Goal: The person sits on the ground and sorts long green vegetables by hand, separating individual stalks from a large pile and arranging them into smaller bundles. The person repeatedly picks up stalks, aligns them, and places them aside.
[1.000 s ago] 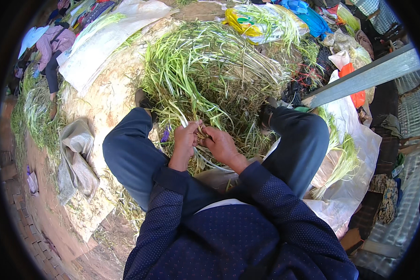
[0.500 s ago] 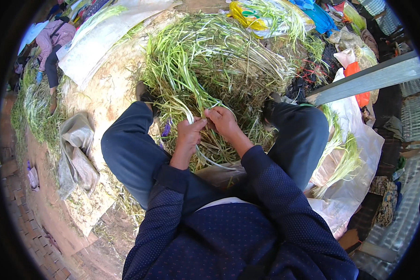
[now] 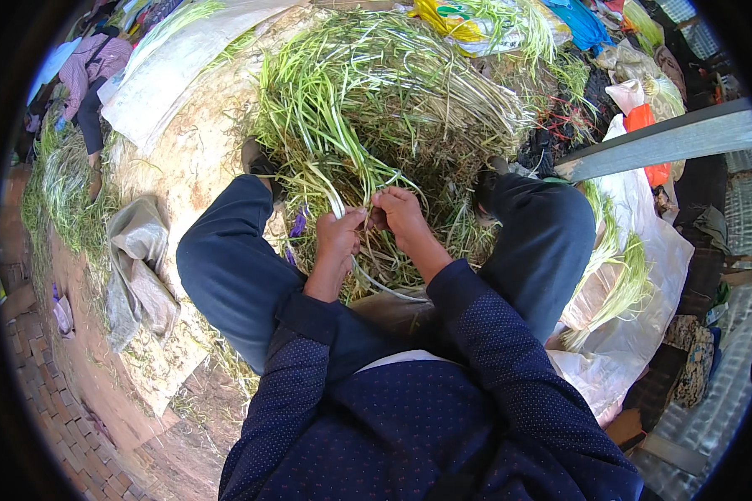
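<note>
Between my bent legs lies a big heap (image 3: pixel 393 92) of long green and straw-coloured leafy stalks. My left hand (image 3: pixel 337 246) is closed on a few pale whitish stalks (image 3: pixel 335 198), whose thin ends curve down below it. Just to its right and a little higher, my right hand (image 3: pixel 403 223) pinches some green and yellowish strands at the near side of the heap. The fingertips of both hands are close together, so exactly what lies between them is hard to make out. A purple strip (image 3: pixel 299 224) lies left of my hands.
Bundles of pale stalks (image 3: pixel 606 280) lie on white sheeting at right, beside a wooden beam (image 3: pixel 656 140). A grey sack (image 3: pixel 138 267) lies at left. A person in a striped top (image 3: pixel 83 67) bends at upper left. A yellow-and-white bag (image 3: pixel 443 25) and blue plastic (image 3: pixel 572 25) lie at the back.
My right hand has moved up and slightly right, with its fingers now higher than my left thumb. My left hand stays closed on the pale stalks. The view has shifted slightly.
</note>
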The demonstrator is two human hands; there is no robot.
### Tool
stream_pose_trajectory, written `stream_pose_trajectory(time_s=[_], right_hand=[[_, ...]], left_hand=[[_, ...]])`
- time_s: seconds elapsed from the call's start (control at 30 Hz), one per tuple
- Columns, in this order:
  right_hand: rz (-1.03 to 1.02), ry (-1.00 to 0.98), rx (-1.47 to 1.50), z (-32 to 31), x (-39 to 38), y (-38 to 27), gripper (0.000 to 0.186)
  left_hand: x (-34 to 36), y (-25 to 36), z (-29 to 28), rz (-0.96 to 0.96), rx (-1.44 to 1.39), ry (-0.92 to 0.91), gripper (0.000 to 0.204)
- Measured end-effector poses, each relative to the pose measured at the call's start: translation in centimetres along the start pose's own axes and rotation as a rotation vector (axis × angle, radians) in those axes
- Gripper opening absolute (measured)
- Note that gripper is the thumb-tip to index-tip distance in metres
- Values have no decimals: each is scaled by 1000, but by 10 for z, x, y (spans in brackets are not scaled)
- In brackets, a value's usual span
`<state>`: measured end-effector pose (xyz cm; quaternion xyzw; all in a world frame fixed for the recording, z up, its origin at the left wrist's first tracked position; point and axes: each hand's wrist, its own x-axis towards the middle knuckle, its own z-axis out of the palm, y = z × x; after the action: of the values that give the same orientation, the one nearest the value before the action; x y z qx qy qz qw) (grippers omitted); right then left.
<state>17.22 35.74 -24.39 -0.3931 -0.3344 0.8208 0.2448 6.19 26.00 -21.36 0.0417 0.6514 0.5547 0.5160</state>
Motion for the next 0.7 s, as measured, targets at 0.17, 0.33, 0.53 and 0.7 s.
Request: stream_pose_trajectory(time_s=[0.17,0.33,0.53,0.7], right_hand=[[43,75,98,1,-10,-1,12],[61,150,83,-8,-11,-10,9],[1,-20,-6,-7,-16,-4,11],[1,-99,-19,-7,-19,-4,11]], left_hand=[[2,-2,0,-28,-12,18,13],[0,2,-1,-7,-45,19,12],[-4,6,2,22,-51,-50,14],[1,3,-1,53,17,-60,12]])
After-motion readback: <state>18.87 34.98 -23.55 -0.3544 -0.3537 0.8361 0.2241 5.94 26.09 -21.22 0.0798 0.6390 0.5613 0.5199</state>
